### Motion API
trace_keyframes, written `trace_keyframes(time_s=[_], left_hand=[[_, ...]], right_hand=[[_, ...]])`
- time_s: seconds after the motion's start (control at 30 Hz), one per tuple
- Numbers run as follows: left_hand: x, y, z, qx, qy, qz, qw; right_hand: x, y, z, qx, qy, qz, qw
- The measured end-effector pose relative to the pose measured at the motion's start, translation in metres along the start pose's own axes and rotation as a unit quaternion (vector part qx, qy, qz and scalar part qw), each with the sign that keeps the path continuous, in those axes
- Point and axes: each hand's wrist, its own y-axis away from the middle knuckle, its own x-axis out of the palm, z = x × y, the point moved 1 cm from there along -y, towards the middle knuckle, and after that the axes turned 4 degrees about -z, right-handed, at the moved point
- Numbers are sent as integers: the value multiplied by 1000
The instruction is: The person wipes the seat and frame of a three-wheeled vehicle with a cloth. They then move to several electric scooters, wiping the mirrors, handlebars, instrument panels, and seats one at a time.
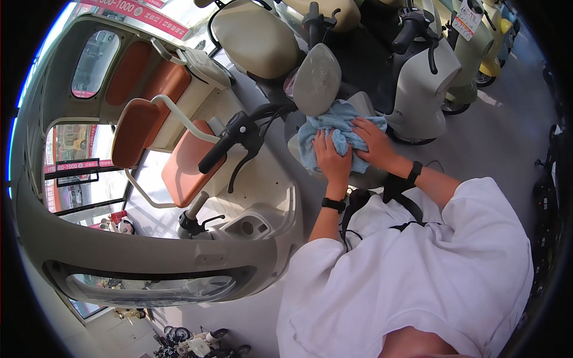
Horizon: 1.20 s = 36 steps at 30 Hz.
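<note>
Clutching a crumpled blue cloth (341, 129), both hands (332, 156) (375, 142) sit close together, forearms (324, 227) converging.

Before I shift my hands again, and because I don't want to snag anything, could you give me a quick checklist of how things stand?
1. Left hand on the light-blue cloth: ok, touching it.
2. Right hand on the same cloth: ok, touching it.
3. Cloth spread flat: not ok, bunched and folded.
4. Surface under the cloth visible: not ok, covered.
5. Left wristband and right wristband apart from the cloth: ok.
6. Fingers gripping rather than only pressing: cannot tell.
</note>
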Motion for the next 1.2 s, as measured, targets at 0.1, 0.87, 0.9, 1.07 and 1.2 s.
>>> trace_keyframes(time_s=[0.1, 0.87, 0.9, 1.07, 1.2], left_hand=[[-1, 19, -11, 59, 62, 79, 993], [45, 79, -89, -241, 90, 54, 965], [59, 81, -109, -253, 101, 87, 958], [145, 84, -189, -243, 158, 164, 943], [201, 46, -259, -191, 231, 193, 934]], right_hand=[[1, 36, -1, 41, 48, -52, 997], [-51, 85, -58, 121, -211, 108, 964], [-67, 103, -79, 131, -212, 105, 963], [-162, 152, -149, 235, -261, 42, 935], [-240, 150, -192, 205, -166, -48, 963]])
